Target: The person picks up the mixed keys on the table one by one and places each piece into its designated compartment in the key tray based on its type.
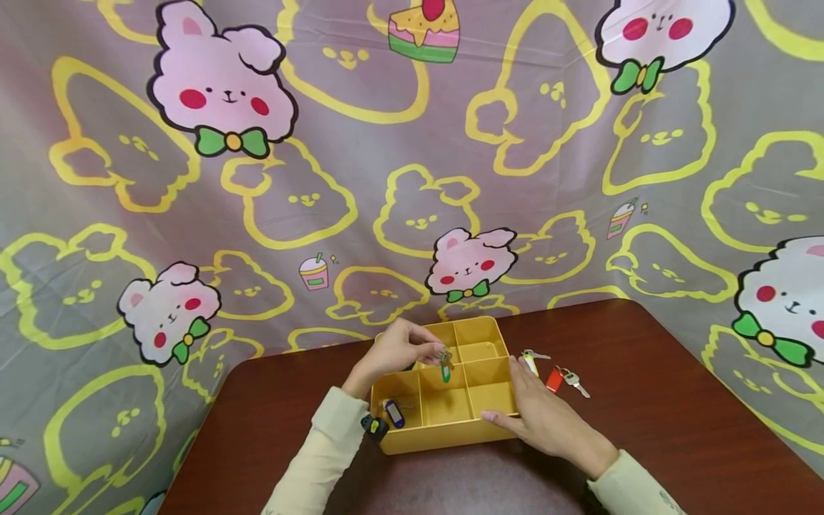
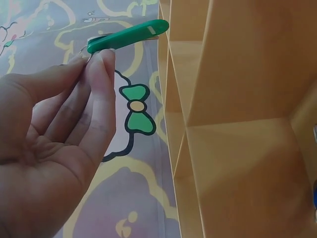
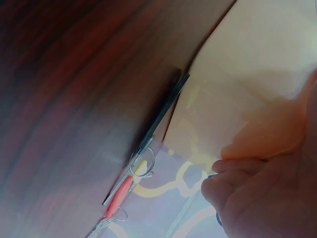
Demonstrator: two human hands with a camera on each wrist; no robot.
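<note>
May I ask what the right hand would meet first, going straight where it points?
Likely the yellow plastic compartment box, whose right side the right hand seems to touch; depth is unclear.

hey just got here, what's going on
A person's left hand pinches a green-tagged key over a yellow divided box. The right hand rests against the box's right side. A blue-tagged key lies in the front left compartment, while a yellow-tagged key and a red-tagged key lie on the table.
</note>
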